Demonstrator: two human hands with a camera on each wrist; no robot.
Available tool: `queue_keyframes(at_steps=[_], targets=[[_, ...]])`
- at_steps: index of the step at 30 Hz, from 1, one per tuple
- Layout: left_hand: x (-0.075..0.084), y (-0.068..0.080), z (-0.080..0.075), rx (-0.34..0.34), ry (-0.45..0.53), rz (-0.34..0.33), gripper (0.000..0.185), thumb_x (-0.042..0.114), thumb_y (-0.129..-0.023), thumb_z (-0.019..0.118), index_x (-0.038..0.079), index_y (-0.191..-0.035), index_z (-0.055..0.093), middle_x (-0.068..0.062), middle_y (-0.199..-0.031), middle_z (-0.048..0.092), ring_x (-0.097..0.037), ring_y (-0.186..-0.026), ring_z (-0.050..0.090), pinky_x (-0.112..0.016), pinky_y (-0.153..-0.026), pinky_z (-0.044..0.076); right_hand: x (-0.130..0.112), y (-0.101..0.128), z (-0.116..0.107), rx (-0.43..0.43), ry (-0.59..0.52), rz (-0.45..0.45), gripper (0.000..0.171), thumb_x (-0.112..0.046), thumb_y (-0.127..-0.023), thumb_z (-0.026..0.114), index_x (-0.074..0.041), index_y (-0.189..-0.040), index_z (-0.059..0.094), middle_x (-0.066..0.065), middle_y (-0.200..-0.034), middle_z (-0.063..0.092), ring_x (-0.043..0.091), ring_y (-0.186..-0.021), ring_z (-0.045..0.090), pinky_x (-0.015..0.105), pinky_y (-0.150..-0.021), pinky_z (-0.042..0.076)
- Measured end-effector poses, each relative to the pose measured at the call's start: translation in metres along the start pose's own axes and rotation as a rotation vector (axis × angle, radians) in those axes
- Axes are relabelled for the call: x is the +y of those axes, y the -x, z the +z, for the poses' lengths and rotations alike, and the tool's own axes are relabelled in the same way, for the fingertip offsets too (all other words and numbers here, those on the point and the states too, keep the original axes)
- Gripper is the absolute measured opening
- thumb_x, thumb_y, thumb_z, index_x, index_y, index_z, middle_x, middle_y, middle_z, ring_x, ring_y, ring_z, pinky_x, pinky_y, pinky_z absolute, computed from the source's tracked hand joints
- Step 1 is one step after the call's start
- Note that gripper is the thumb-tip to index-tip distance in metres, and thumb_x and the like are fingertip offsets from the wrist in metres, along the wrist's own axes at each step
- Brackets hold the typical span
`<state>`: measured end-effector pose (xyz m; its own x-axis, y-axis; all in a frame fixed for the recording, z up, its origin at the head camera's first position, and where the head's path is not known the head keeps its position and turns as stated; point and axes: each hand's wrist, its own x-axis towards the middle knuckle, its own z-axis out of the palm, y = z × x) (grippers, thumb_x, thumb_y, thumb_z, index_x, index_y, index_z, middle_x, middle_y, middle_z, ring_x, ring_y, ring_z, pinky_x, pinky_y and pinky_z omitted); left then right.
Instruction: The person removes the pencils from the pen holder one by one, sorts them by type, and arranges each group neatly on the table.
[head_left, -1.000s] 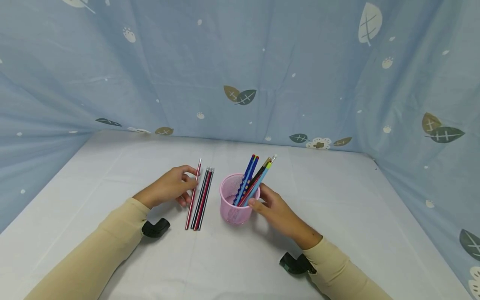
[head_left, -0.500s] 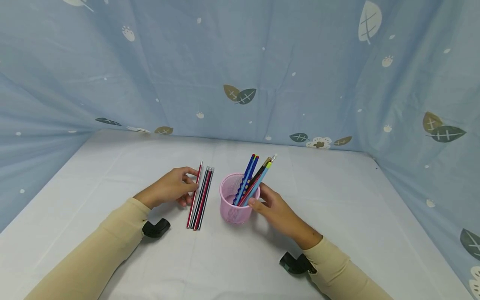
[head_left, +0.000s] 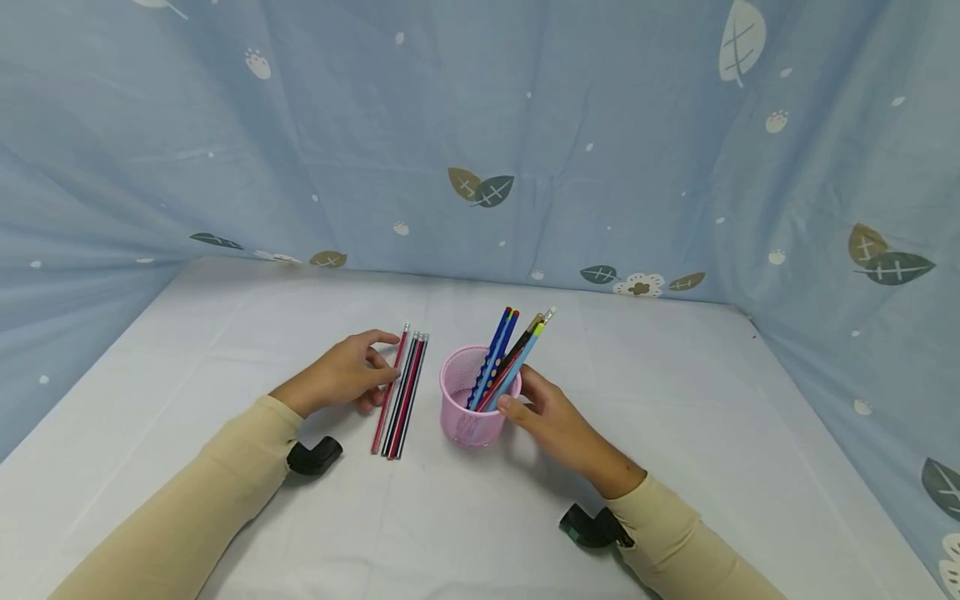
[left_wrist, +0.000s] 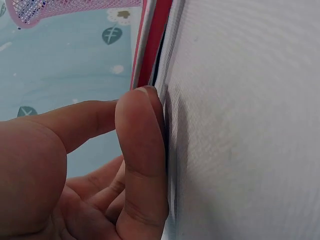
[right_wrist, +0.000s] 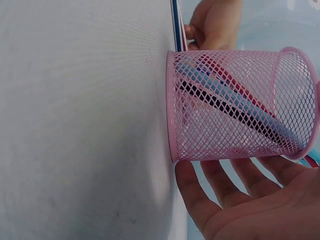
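My left hand (head_left: 337, 379) pinches a red-and-white striped pencil (head_left: 380, 427) between thumb and fingers, near its upper half. Just to its right lie several dark and red striped pencils (head_left: 407, 400), side by side on the white cloth. In the left wrist view the red pencil (left_wrist: 154, 40) runs up from the fingertips, close along the cloth. A pink mesh pen cup (head_left: 467, 429) stands upright, and my right hand (head_left: 558, 421) holds its right side, thumb at the rim. The right wrist view shows the fingers (right_wrist: 227, 190) along the mesh wall. Several blue, black and red pencils (head_left: 498, 354) lean inside the cup.
The table (head_left: 675, 400) is covered by a white cloth. Behind and beside it hangs a blue curtain (head_left: 600, 125) with leaf prints. Black curved pieces (head_left: 315, 457) sit at both wrists, over beige sleeves.
The red pencil has turned in my left fingers and shifted slightly toward the row, its upper end moving right. My right hand and the pen cup have stayed in place.
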<state>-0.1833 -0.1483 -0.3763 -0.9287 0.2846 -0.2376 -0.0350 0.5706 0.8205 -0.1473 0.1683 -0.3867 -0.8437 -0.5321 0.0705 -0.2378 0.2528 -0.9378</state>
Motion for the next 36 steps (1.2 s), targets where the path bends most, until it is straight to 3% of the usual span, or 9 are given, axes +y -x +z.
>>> queue_keyframes(at_steps=[23,36], targets=[[0.0029,0.0005,0.0027,0.012,-0.071,-0.003,0.047,0.021,-0.099,0.062,0.008,-0.143,0.049,-0.014,-0.107,0.064,-0.018,-0.062,0.065,-0.034,-0.058,0.058,0.0015,0.0004,-0.0003,0.004,0.001,-0.005,0.064,-0.038,-0.102,0.057,-0.015,-0.156,0.032,0.009,-0.155,0.044,0.032,-0.144,0.040,0.058,-0.113,0.036],[0.0043,0.0016,0.0023,0.018,-0.084,-0.002,0.044,0.022,-0.100,0.060,0.009,-0.142,0.050,-0.015,-0.110,0.063,-0.018,-0.060,0.064,-0.034,-0.057,0.058,0.0033,-0.0002,-0.0009,-0.010,-0.009,-0.022,0.064,-0.039,-0.102,0.056,-0.015,-0.156,0.031,0.009,-0.154,0.044,0.031,-0.143,0.041,0.056,-0.113,0.038]])
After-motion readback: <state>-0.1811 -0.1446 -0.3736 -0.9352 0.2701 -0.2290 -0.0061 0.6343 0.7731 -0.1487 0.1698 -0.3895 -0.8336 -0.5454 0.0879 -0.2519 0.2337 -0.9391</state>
